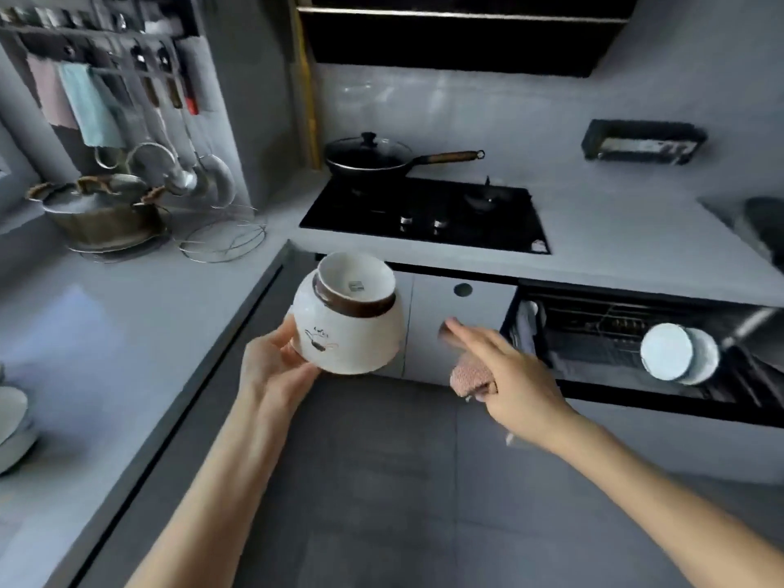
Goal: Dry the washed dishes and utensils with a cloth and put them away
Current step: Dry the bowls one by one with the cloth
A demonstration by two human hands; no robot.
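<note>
Bowl (348, 328), gripped upside-down in left hand (275, 367); right hand (505, 375), forefingers extended, clutches pink cloth (469, 377); one bowl in open drawer (636, 333), more dishes (12, 422) waiting on table (106, 354)

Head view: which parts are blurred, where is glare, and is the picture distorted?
Head view: the right hand is motion-blurred at its fingertips, while the bowl in the left hand is fairly sharp; soft glare lies on the counter at left and on the backsplash; the wide lens bends the counter edges, and the drawer at right is smeared.
</note>
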